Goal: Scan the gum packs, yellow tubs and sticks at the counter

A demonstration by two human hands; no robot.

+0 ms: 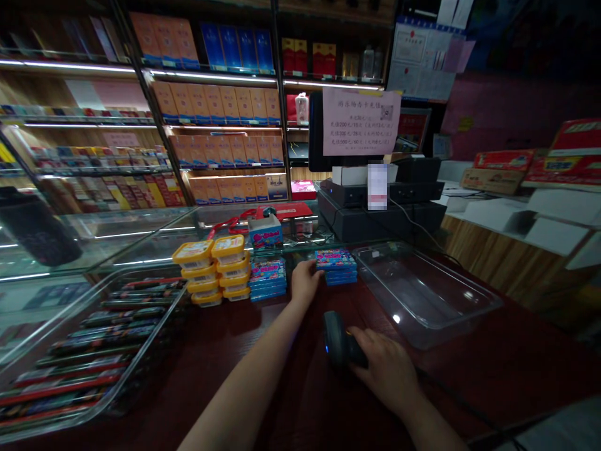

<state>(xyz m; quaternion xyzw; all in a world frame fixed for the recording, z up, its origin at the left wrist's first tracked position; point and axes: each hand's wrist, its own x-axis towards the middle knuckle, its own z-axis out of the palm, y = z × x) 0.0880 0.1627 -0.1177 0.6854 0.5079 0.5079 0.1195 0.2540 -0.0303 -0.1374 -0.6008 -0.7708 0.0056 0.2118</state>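
My right hand (387, 369) is closed round the handle of a black barcode scanner (334, 341) with a small blue light, held over the dark red counter. Farther forward, my left hand (306, 280) pinches the left edge of a blue pack (335, 258) on top of a short stack of similar colourful packs. Its fingertips are partly hidden. Left of that hand is a second stack of blue packs (268, 280). Beside it stand two columns of yellow-lidded tubs (233, 269). Behind them is an opened blue display box (265, 233).
A clear tray (422, 282) lies on the right of the counter (282, 388). At left, a clear bin (154, 338) holds many dark, slim packages. A monitor with a pink notice (361, 122) stands behind. A dark bottle (37, 228) is far left; boxed goods line the shelves.
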